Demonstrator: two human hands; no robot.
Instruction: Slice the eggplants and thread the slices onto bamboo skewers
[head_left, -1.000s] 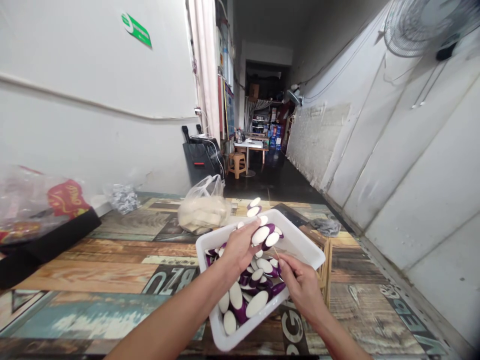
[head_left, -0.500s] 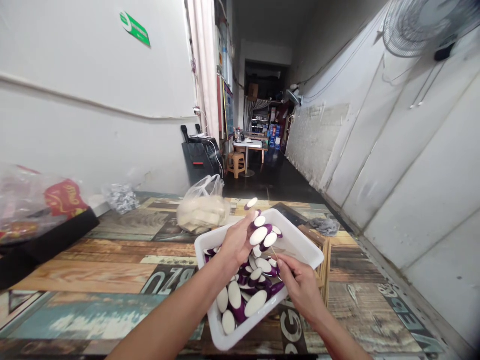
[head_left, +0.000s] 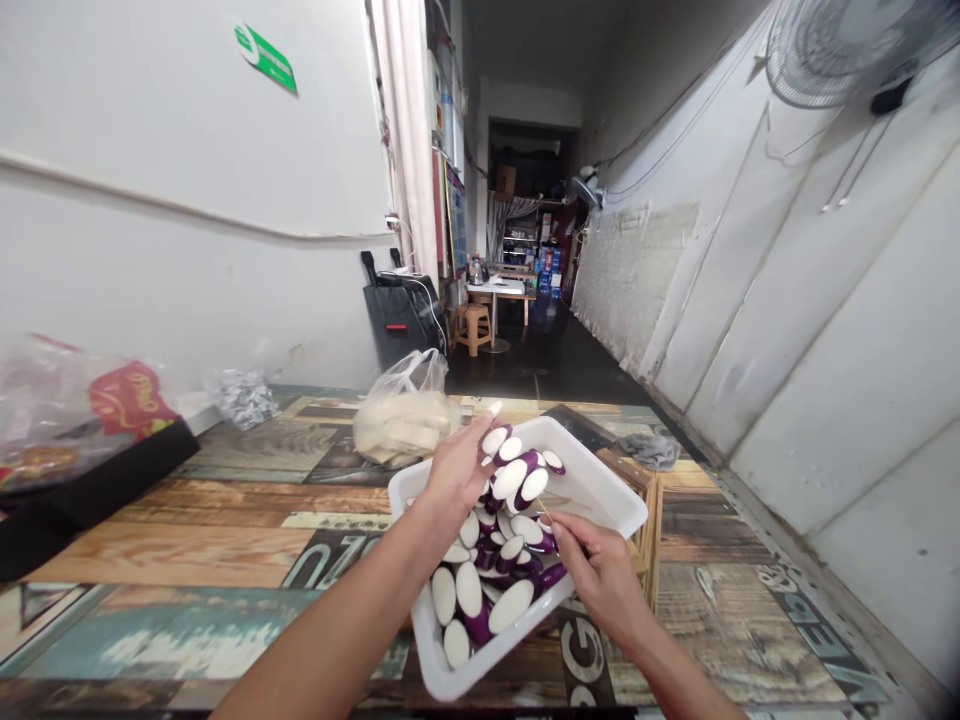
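Two hands are working over one white tray (head_left: 604, 487). The left hand (head_left: 454, 478) is cupping a bunch of eggplant pieces (head_left: 510, 480) above the tray's middle; at least five white cut faces are showing, and the fingers are mostly hiding behind them, so I cannot tell how tightly they are gripping. The right hand (head_left: 600, 560) is pinching one thin stick (head_left: 546, 512) between thumb and forefinger, with its far end pointing up at the bunch. Below, more than ten loose pieces (head_left: 512, 607) are lying in the tray, four larger ones filling the near corner. One plastic bag (head_left: 405, 425) is sitting just beyond the tray, one grey cloth (head_left: 652, 452) is lying to its right, and two fans (head_left: 832, 60) are hanging along the right wall.
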